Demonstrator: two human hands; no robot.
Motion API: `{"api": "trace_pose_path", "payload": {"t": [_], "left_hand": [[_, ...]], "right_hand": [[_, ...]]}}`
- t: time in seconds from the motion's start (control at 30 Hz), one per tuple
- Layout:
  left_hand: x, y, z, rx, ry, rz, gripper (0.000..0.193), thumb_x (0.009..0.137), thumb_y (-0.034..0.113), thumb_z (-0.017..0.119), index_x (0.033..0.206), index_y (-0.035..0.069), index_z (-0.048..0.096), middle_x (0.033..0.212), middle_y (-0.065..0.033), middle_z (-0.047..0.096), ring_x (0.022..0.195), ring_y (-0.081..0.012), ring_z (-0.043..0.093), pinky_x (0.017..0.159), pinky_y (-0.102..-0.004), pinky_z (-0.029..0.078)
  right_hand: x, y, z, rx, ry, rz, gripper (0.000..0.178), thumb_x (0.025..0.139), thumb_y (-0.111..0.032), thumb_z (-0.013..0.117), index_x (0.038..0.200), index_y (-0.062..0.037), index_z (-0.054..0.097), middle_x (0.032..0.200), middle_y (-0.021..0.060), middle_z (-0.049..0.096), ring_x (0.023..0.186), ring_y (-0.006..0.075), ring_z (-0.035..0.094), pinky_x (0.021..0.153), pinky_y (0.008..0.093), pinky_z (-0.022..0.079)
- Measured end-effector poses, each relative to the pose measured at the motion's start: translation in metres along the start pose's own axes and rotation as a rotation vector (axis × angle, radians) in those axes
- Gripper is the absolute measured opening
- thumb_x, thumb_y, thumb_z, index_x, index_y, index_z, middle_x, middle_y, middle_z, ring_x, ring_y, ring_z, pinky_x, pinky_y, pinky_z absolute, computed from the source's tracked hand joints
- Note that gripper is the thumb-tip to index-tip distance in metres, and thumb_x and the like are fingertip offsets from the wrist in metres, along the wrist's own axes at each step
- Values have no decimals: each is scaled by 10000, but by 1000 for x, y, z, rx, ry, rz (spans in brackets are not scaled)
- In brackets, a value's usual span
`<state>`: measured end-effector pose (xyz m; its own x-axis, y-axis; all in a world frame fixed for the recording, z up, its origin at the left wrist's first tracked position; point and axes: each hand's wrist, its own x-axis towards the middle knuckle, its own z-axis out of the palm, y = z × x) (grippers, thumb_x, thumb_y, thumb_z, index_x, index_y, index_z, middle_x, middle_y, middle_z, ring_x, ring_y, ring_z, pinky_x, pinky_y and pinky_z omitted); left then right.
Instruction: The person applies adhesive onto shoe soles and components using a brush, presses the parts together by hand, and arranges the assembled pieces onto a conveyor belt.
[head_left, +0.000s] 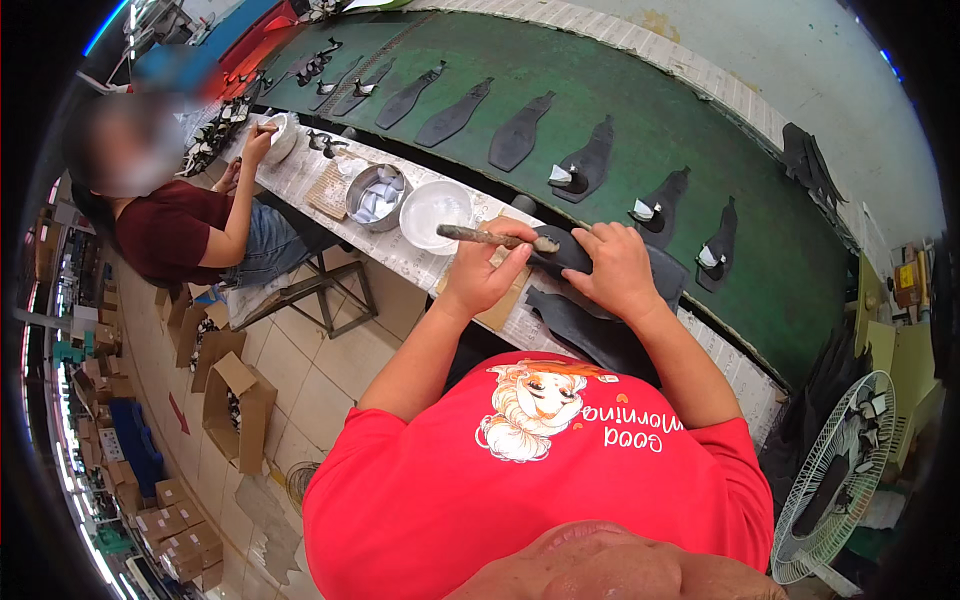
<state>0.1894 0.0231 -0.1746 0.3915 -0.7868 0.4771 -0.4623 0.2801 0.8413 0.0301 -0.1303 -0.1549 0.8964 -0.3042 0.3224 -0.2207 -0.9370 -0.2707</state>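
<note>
My left hand is closed round the handle of a brush, its bristle end touching a black flat cut piece. Fingers curled over that piece, my right hand holds it at the bench edge, with the thumb toward me. More black pieces lie below my hands, partly covered by my right forearm. A white bowl with whitish contents stands left of my left hand. Beside the bowl is a round metal tin full of small white pieces.
Beyond the bench, a green conveyor belt carries spaced black cut pieces, some with white scraps. A co-worker sits at the left, one hand at another bowl. Cardboard boxes stand on the floor; a fan is at right.
</note>
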Motion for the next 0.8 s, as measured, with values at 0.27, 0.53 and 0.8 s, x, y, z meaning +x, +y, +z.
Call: {"api": "trace_pose_path", "payload": {"t": [0.27, 0.53, 0.8], "left_hand": [[0, 10, 0, 105, -274, -135, 98, 839, 69, 602, 929, 30, 607, 870, -105, 612, 803, -220, 600, 702, -314, 469], [4, -10, -3, 210, -2, 110, 91, 842, 70, 601, 917, 19, 595, 848, -88, 610, 775, -168, 585, 689, -284, 458], [0, -2, -17, 27, 69, -14, 84, 859, 38, 566, 919, 0, 612, 896, -84, 624, 830, -145, 583, 730, -272, 461]], "right_hand": [[-2, 4, 2, -9, 32, 20, 461, 641, -285, 770, 1024, -51, 662, 903, 75, 610, 900, 256, 552, 799, 379, 422], [-1, 0, -2, 21, 15, -10, 486, 630, -284, 770, 1044, -50, 669, 893, 74, 599, 870, 260, 546, 780, 384, 431], [-5, 4, -4, 62, 50, -10, 472, 619, -265, 773, 1027, -49, 672, 876, 74, 604, 849, 261, 548, 766, 380, 431]]}}
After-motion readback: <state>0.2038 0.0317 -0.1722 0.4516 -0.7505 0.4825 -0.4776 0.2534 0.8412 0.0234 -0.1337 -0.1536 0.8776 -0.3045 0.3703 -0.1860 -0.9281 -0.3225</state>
